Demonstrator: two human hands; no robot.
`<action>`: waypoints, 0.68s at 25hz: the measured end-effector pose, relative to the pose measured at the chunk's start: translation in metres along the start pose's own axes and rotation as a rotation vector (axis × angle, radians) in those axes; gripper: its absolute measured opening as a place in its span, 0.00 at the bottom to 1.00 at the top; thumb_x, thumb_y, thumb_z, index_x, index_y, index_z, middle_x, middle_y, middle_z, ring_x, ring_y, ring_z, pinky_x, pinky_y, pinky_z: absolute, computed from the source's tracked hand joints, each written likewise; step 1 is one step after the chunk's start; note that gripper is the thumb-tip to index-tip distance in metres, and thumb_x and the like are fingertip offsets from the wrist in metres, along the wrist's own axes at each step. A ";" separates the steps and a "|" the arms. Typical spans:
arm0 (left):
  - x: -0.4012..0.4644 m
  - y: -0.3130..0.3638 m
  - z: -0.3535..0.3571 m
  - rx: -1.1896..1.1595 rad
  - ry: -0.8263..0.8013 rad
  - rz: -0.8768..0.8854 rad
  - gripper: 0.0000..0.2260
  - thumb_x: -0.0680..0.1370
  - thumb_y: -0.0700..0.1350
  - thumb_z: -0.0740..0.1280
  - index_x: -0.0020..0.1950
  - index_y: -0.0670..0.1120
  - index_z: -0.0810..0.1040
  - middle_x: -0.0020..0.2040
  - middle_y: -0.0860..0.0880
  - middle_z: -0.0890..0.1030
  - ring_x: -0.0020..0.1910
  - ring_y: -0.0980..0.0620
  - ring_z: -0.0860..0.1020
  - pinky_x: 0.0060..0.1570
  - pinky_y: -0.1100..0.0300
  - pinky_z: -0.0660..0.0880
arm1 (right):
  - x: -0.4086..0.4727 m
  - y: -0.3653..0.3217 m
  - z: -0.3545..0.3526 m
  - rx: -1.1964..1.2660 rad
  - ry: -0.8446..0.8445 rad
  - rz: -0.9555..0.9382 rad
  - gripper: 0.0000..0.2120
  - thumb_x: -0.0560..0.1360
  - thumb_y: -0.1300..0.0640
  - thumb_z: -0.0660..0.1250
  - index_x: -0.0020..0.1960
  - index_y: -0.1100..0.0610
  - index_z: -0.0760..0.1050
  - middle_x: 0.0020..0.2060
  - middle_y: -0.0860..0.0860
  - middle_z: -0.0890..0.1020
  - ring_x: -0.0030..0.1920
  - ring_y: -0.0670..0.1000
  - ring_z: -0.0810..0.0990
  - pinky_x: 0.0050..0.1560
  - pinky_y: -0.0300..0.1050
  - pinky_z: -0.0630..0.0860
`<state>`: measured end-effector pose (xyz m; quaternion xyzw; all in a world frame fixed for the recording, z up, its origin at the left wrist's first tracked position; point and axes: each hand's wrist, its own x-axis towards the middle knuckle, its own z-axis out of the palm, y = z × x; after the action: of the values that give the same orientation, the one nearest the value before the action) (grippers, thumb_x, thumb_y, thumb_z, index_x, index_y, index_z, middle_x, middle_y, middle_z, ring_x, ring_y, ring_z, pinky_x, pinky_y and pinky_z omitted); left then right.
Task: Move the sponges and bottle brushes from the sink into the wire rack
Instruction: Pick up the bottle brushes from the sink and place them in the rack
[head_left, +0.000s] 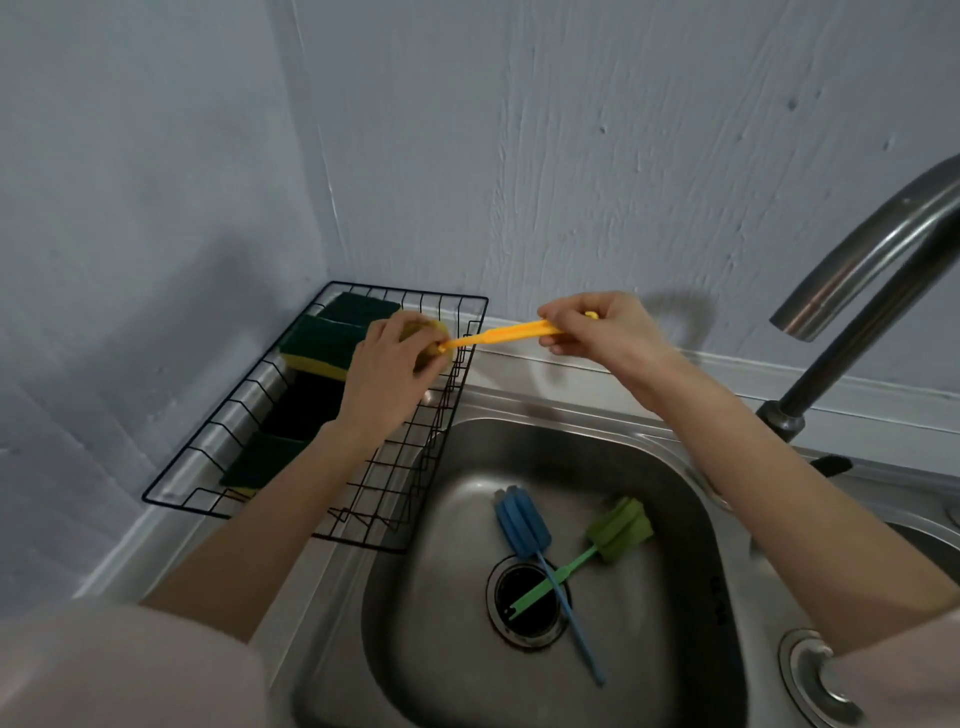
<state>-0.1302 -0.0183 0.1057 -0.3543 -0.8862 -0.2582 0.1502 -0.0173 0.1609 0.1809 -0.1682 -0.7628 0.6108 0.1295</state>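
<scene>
A yellow bottle brush (511, 332) is held level above the right rim of the black wire rack (171, 501). My left hand (395, 374) is closed around its sponge head, over the rack. My right hand (597, 327) grips the handle's far end. Several green-and-yellow sponges (322, 345) lie in the rack along its left side. In the steel sink (431, 613) a blue bottle brush (524, 530) and a green bottle brush (618, 527) lie crossed over the drain.
A curved metal faucet (852, 291) rises at the right, behind the sink. The drain opening (530, 600) sits mid-basin. A second round drain fitting (815, 675) shows at the lower right. Walls meet in a corner just behind the rack.
</scene>
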 end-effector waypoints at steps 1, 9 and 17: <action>0.005 -0.004 0.005 -0.003 -0.042 0.000 0.12 0.74 0.46 0.65 0.57 0.48 0.75 0.63 0.44 0.72 0.62 0.41 0.67 0.58 0.49 0.69 | 0.008 0.001 0.002 0.025 0.021 0.004 0.08 0.75 0.64 0.61 0.49 0.64 0.77 0.35 0.54 0.80 0.30 0.43 0.81 0.37 0.30 0.80; 0.051 -0.032 0.049 0.001 -0.152 -0.052 0.14 0.75 0.43 0.62 0.60 0.48 0.73 0.64 0.45 0.70 0.63 0.46 0.67 0.57 0.57 0.68 | 0.080 0.032 0.017 0.102 0.105 0.058 0.07 0.76 0.62 0.60 0.46 0.62 0.77 0.33 0.53 0.79 0.35 0.47 0.81 0.40 0.33 0.80; 0.073 -0.046 0.078 -0.040 -0.167 -0.136 0.14 0.75 0.39 0.63 0.60 0.46 0.74 0.64 0.43 0.71 0.63 0.43 0.67 0.62 0.50 0.69 | 0.120 0.063 0.023 0.118 0.142 0.094 0.06 0.76 0.60 0.62 0.44 0.60 0.76 0.33 0.51 0.78 0.36 0.47 0.80 0.42 0.36 0.81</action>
<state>-0.2210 0.0376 0.0583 -0.3164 -0.9123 -0.2550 0.0508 -0.1293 0.2028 0.1133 -0.2387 -0.7055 0.6467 0.1643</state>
